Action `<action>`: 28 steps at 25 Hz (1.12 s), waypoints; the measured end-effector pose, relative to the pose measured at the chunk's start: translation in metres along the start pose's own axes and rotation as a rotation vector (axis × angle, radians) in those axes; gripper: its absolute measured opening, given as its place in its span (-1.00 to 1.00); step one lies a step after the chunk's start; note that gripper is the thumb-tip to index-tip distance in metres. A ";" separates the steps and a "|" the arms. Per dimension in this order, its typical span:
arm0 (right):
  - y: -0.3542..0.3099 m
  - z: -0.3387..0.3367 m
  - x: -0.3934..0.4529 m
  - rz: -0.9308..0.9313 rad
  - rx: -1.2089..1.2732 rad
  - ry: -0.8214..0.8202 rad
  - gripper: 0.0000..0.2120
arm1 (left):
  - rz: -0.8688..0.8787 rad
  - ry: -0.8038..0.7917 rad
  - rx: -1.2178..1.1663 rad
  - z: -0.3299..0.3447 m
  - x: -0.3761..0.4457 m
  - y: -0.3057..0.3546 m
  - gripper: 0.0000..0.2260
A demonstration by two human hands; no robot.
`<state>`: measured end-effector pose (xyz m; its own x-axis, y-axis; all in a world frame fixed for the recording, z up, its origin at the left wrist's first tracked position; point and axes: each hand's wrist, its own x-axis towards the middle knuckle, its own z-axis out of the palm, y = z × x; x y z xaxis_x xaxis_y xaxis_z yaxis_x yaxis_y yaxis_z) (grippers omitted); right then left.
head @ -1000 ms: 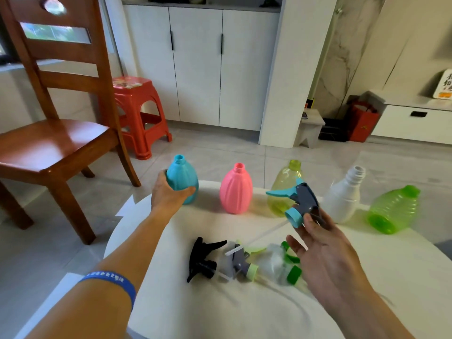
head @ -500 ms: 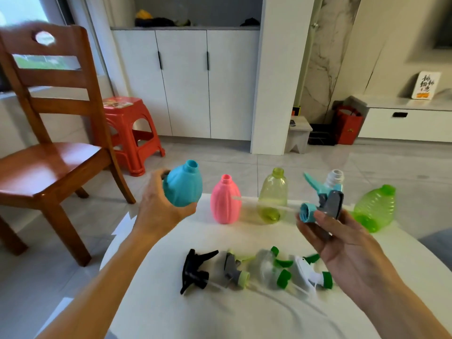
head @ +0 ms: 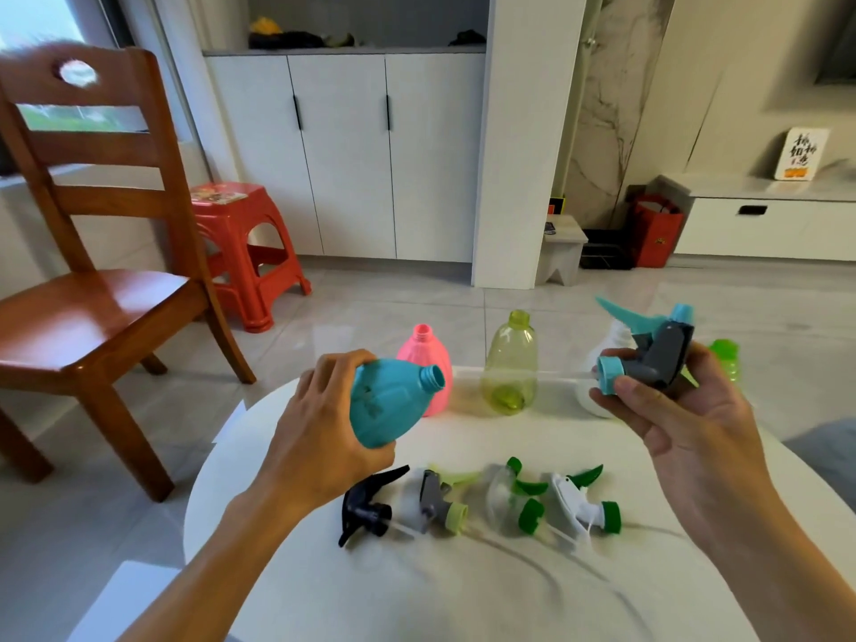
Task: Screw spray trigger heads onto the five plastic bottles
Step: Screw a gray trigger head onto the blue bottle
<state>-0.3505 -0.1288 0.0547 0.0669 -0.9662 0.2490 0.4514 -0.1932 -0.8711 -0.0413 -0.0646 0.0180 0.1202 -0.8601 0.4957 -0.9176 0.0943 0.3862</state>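
Observation:
My left hand (head: 319, 433) grips the blue bottle (head: 387, 400) above the white round table (head: 463, 595), tilted with its open neck pointing right. My right hand (head: 681, 410) holds a grey spray trigger head with a blue collar (head: 648, 359), the collar facing left toward the bottle, a gap between them. On the far side of the table stand the pink bottle (head: 428, 359) and the yellow-green clear bottle (head: 509, 363). The white bottle (head: 602, 345) and the green bottle (head: 725, 359) show partly behind my right hand. Several loose trigger heads (head: 477, 502) lie in a row on the table.
A wooden chair (head: 92, 294) stands left of the table, with a red plastic stool (head: 241, 252) behind it. White cabinets (head: 347, 155), a pillar and a low white unit (head: 764, 224) line the far wall across tiled floor.
My left hand has lifted the blue bottle off the table and tipped its neck rightward. My right hand has turned the blue-collared trigger head toward it. The camera view has tilted up.

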 end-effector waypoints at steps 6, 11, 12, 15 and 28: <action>0.015 0.002 -0.004 0.012 -0.075 -0.037 -0.58 | 0.082 -0.040 0.022 0.004 -0.001 0.012 -0.22; 0.010 -0.007 0.002 -0.032 -0.057 0.022 -0.57 | 0.080 -0.041 0.027 0.002 -0.001 0.014 -0.20; 0.008 -0.010 0.004 -0.032 -0.057 0.032 -0.57 | 0.070 -0.037 0.018 0.001 -0.001 0.014 -0.20; 0.012 -0.009 0.002 -0.008 -0.083 -0.001 -0.56 | 0.074 -0.047 0.007 0.000 -0.002 0.016 -0.21; 0.046 0.019 -0.023 0.032 -0.217 -0.302 -0.60 | 0.216 -0.066 -0.025 0.003 -0.012 0.051 -0.24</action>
<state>-0.3146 -0.1128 0.0164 0.3518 -0.8847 0.3059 0.2478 -0.2271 -0.9418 -0.0907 -0.0513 0.0297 -0.1039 -0.8496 0.5171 -0.9097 0.2914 0.2958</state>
